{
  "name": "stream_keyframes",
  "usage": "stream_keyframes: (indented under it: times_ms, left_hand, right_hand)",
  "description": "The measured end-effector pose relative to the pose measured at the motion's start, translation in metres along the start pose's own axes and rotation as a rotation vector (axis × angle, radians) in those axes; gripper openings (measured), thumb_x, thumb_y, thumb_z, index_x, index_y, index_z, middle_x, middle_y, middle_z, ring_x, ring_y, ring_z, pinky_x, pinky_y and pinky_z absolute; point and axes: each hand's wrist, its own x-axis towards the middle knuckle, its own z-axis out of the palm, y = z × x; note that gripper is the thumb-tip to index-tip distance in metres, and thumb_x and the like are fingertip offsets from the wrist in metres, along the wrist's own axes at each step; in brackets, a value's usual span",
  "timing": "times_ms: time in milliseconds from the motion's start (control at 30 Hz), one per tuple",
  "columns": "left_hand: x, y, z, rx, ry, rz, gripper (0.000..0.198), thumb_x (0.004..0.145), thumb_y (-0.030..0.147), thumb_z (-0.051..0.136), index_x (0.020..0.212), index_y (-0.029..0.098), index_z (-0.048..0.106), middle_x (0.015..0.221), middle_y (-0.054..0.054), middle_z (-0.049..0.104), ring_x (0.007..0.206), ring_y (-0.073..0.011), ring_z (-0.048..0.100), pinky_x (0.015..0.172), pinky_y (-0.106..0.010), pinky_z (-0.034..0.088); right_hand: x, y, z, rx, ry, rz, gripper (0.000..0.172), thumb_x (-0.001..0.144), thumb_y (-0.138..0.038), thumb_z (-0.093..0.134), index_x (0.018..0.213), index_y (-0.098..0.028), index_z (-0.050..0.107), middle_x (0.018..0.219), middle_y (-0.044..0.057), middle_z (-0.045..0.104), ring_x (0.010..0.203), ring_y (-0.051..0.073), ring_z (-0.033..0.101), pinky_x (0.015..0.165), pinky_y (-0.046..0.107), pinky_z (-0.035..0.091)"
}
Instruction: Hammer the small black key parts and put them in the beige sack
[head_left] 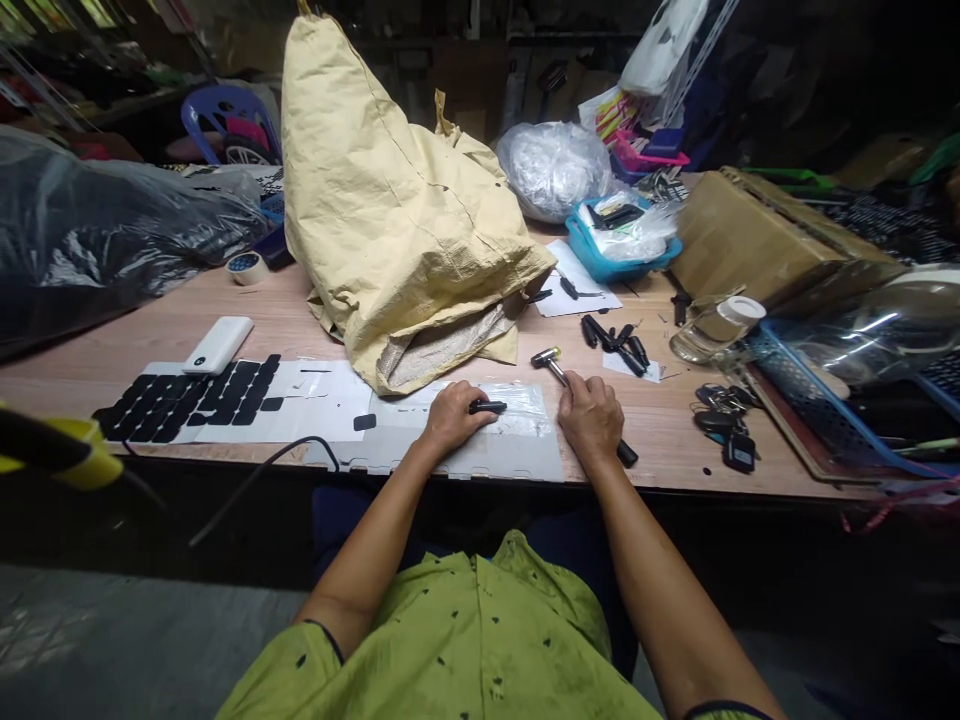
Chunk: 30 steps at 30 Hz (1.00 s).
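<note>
Left hand (pixel 451 417) and right hand (pixel 590 415) both closed, each gripping something. Tan sack (pixel 397 190) slumps toward the far edge of the table (pixel 664 445), mouth facing near edge, presumably for easy reach. Grey board (pixel 450 461) along near edge, likely shielding the wood. Hammer (pixel 547 357): right hand wraps mid-handle, head toward far edge, probably for control. White block (pixel 219 346), left part: dark mark unreadable. Small black part (pixel 489 407): left hand pinches it over the board. No legible text elsewhere.

A wood-grain table (pixel 664 430) stretches across the view. Directly on it, left to right, lie a tape roll (pixel 246 267), white paper (pixel 300 425), a large tan sack (pixel 405 200), a flat gray board (pixel 532 455), a bunch of keys (pixel 727 415) and a cardboard box (pixel 750 240).
</note>
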Motion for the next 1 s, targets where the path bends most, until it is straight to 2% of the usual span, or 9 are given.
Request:
stream_keyframes:
  times_ms: [100,300,467,600,700,833,1000]
  left_hand:
    - [0.001,-0.002,0.005,0.001,0.025,0.003,0.018,0.078,0.033,0.080,0.093,0.024,0.076,0.089,-0.003,0.066,0.093,-0.0224,0.061,0.082,-0.033,0.048]
    - [0.005,-0.005,0.004,-0.061,0.019,-0.015,0.018,0.077,0.028,0.079,0.095,0.023,0.076,0.089,-0.002,0.066,0.091,-0.0211,0.061,0.081,-0.032,0.048]
    - [0.010,-0.002,0.007,-0.087,0.009,-0.073,0.016,0.077,0.026,0.079,0.094,0.023,0.078,0.090,-0.002,0.066,0.095,-0.0218,0.061,0.083,-0.032,0.047]
    - [0.011,0.001,0.009,-0.081,-0.004,-0.059,0.015,0.079,0.030,0.078,0.093,0.025,0.081,0.088,-0.002,0.064,0.094,-0.0216,0.060,0.083,-0.032,0.047]
    - [0.010,0.003,0.009,-0.067,-0.008,-0.060,0.016,0.080,0.031,0.078,0.095,0.026,0.081,0.087,-0.002,0.063,0.093,-0.0213,0.060,0.082,-0.032,0.047]
    - [0.010,0.005,0.009,-0.049,-0.024,-0.065,0.019,0.080,0.030,0.078,0.098,0.027,0.081,0.086,-0.001,0.063,0.093,-0.0208,0.059,0.082,-0.031,0.047]
    - [0.011,0.007,0.009,-0.048,-0.036,-0.082,0.020,0.080,0.028,0.078,0.099,0.026,0.081,0.088,-0.002,0.064,0.095,-0.0204,0.059,0.083,-0.030,0.046]
  right_hand:
    - [0.000,0.001,0.001,0.008,-0.001,0.003,0.030,0.093,-0.021,0.052,0.117,-0.022,0.071,0.088,0.008,0.055,0.083,0.021,0.044,0.066,0.031,0.026]
    - [0.004,0.004,0.004,0.053,-0.017,0.031,0.030,0.094,-0.021,0.052,0.116,-0.022,0.072,0.087,0.008,0.056,0.081,0.021,0.044,0.064,0.030,0.025]
    - [0.002,0.007,-0.004,0.221,-0.030,0.064,0.035,0.093,-0.019,0.051,0.120,-0.022,0.072,0.087,0.008,0.061,0.081,0.021,0.052,0.066,0.030,0.034]
    - [-0.021,-0.007,-0.024,0.533,0.062,0.074,0.041,0.097,-0.024,0.043,0.130,-0.023,0.067,0.107,0.009,0.071,0.097,0.023,0.064,0.081,0.033,0.049]
    - [-0.045,-0.024,-0.038,0.743,0.005,-0.028,0.039,0.100,-0.030,0.042,0.129,-0.024,0.067,0.118,0.009,0.073,0.109,0.022,0.066,0.092,0.035,0.053]
    - [-0.065,-0.039,-0.047,0.786,-0.094,-0.116,0.038,0.100,-0.031,0.044,0.128,-0.026,0.069,0.113,0.008,0.075,0.106,0.021,0.069,0.090,0.034,0.056]
    - [-0.069,-0.041,-0.047,0.727,-0.068,-0.132,0.039,0.101,-0.029,0.043,0.131,-0.025,0.067,0.107,0.008,0.074,0.098,0.021,0.069,0.082,0.032,0.057]
